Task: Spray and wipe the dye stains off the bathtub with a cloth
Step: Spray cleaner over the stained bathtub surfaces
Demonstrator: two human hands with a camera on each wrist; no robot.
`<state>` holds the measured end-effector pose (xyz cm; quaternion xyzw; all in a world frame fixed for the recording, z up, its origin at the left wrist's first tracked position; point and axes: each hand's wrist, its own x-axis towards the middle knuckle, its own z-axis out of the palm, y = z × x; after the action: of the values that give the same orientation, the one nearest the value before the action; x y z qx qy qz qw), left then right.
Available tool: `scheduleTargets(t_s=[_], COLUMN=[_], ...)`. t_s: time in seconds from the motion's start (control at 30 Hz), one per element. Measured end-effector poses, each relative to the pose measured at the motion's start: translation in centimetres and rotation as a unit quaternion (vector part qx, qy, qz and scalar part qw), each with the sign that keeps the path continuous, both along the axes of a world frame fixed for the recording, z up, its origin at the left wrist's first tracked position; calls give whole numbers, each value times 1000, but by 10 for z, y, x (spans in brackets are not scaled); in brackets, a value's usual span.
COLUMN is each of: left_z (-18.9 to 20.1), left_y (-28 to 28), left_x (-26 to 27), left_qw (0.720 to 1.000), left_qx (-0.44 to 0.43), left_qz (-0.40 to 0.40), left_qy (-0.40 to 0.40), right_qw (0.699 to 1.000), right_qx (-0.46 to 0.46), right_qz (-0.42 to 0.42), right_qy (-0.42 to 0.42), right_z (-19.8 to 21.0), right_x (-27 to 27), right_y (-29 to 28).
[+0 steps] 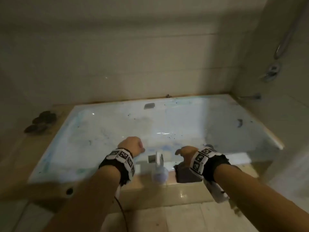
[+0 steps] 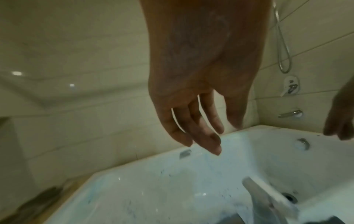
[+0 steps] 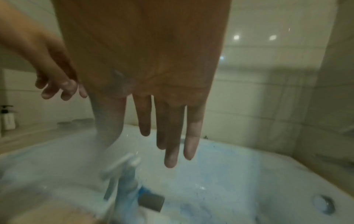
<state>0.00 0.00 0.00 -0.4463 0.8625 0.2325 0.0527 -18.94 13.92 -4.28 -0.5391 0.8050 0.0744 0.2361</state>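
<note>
Here both the left hand and right hand hang loose, empty.

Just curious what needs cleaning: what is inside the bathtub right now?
Inside the bathtub are blue dye stains, scattered dark specks and metal fittings. No water shows. The near inner wall is hidden behind the spray bottle and both hands.
</note>
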Motion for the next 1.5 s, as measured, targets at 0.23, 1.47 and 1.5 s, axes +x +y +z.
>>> scheduleTargets(t_s=[0.23,1.47,1.5], left_z=[-95,-62,-75], left_y=[2,-203,-208], left_x=[-43,49,56], left_qw=[993,927,927], left_qx=[101,176,249], left_qz=[65,178,165], left_qy=[-9,279,227], right_qw=[997,953,955], right_qx=[77,-141,-146], right_qz=[17,-54,-62], right_qy=[-19,-264,-250], right_z=[-90,-47,-46], right_x=[-14,64,69], right_y=[-29,-222,-233])
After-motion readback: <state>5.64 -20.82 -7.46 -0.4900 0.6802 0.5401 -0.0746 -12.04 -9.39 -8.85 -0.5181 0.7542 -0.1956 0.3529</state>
